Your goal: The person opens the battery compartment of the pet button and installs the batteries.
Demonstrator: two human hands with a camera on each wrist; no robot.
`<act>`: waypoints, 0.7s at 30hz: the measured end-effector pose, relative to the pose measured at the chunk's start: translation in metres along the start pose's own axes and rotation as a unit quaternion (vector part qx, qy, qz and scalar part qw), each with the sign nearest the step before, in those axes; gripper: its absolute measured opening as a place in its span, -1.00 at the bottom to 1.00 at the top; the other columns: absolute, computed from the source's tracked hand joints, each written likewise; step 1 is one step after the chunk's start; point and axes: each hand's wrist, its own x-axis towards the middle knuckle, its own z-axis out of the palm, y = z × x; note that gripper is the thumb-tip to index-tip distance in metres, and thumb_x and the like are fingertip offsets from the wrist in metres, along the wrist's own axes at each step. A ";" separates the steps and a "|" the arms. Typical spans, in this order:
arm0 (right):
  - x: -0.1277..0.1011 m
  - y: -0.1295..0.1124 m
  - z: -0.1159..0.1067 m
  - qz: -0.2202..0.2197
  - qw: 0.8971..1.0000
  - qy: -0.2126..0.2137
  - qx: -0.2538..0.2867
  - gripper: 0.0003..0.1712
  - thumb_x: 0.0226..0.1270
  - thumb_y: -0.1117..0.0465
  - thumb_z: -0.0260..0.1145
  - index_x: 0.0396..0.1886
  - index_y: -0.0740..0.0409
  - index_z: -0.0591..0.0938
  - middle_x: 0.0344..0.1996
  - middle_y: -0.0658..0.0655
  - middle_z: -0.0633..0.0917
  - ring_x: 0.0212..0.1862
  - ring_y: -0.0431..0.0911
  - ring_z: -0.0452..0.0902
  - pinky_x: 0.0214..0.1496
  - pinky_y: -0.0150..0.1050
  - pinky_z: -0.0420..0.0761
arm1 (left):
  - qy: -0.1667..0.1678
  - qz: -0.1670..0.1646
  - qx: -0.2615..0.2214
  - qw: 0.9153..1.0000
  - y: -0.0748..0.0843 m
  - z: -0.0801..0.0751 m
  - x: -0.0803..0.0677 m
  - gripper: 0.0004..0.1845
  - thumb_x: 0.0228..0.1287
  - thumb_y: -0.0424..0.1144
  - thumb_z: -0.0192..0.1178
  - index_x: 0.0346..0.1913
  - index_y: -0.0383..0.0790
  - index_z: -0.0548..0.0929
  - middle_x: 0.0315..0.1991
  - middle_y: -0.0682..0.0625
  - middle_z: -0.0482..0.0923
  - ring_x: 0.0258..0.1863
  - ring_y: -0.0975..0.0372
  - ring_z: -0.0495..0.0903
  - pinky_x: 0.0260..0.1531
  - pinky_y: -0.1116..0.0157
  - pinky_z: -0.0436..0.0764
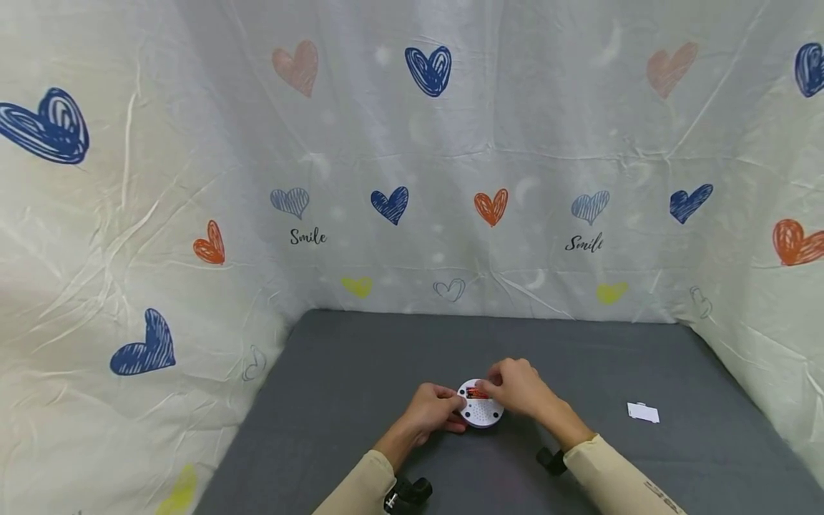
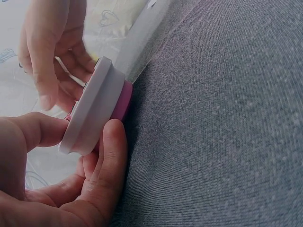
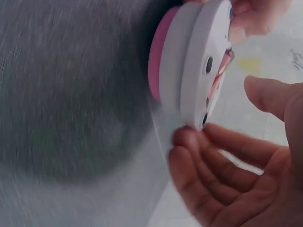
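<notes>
A round white device (image 1: 483, 413) with a pink underside lies face down on the grey table (image 1: 360, 357), its perforated back up. A red battery (image 1: 476, 393) sits in its open slot. My left hand (image 1: 444, 409) grips the device's left rim between thumb and fingers; the left wrist view shows that hand (image 2: 102, 175) holding the device (image 2: 92, 113) tilted off the cloth. My right hand (image 1: 508, 390) hovers over the slot with loosely bent fingers. Seen from the right wrist, a fingertip of that hand (image 3: 222, 175) touches the device (image 3: 189, 66) at its rim, the thumb apart.
A small white battery cover (image 1: 643, 413) lies on the table to the right. A white sheet printed with hearts (image 1: 412, 179) walls the table at the back and both sides. Black wrist camera mounts (image 1: 412, 492) sit by my sleeves.
</notes>
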 end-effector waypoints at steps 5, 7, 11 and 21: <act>-0.002 -0.001 0.010 0.040 0.998 -0.019 0.039 -0.56 0.50 -0.09 0.49 -0.57 0.01 0.73 -0.69 -0.08 0.57 -0.62 -0.20 0.38 -0.59 -0.36 0.29 | -0.003 0.001 -0.001 1.000 -0.002 0.000 0.000 -0.76 0.46 -0.43 0.29 0.05 -0.57 0.70 -0.21 -0.24 0.77 -0.41 0.18 0.81 -0.33 0.25 0.91; -0.002 -0.002 0.014 0.051 0.998 -0.012 0.040 -0.55 0.47 -0.13 0.50 -0.57 0.00 0.73 -0.68 -0.09 0.56 -0.61 -0.19 0.39 -0.59 -0.35 0.30 | -0.003 0.000 -0.001 1.000 -0.004 0.000 0.000 -0.76 0.46 -0.43 0.29 0.05 -0.57 0.70 -0.21 -0.24 0.77 -0.40 0.18 0.81 -0.33 0.24 0.91; -0.001 -0.003 0.019 0.067 0.997 -0.005 0.032 -0.56 0.40 -0.17 0.55 -0.54 0.02 0.74 -0.63 -0.07 0.61 -0.57 -0.16 0.45 -0.57 -0.33 0.37 | -0.002 0.001 0.004 1.000 -0.006 0.000 0.000 -0.77 0.47 -0.42 0.30 0.04 -0.55 0.71 -0.21 -0.24 0.78 -0.39 0.17 0.82 -0.33 0.22 0.92; 0.003 -0.007 0.020 0.077 0.997 0.010 0.003 -0.55 0.28 -0.13 0.60 -0.61 0.02 0.67 -0.66 -0.07 0.57 -0.58 -0.15 0.44 -0.59 -0.34 0.36 | 0.000 0.000 0.008 1.000 -0.001 0.000 -0.002 -0.77 0.47 -0.41 0.30 0.03 -0.54 0.72 -0.23 -0.23 0.79 -0.40 0.17 0.82 -0.33 0.23 0.92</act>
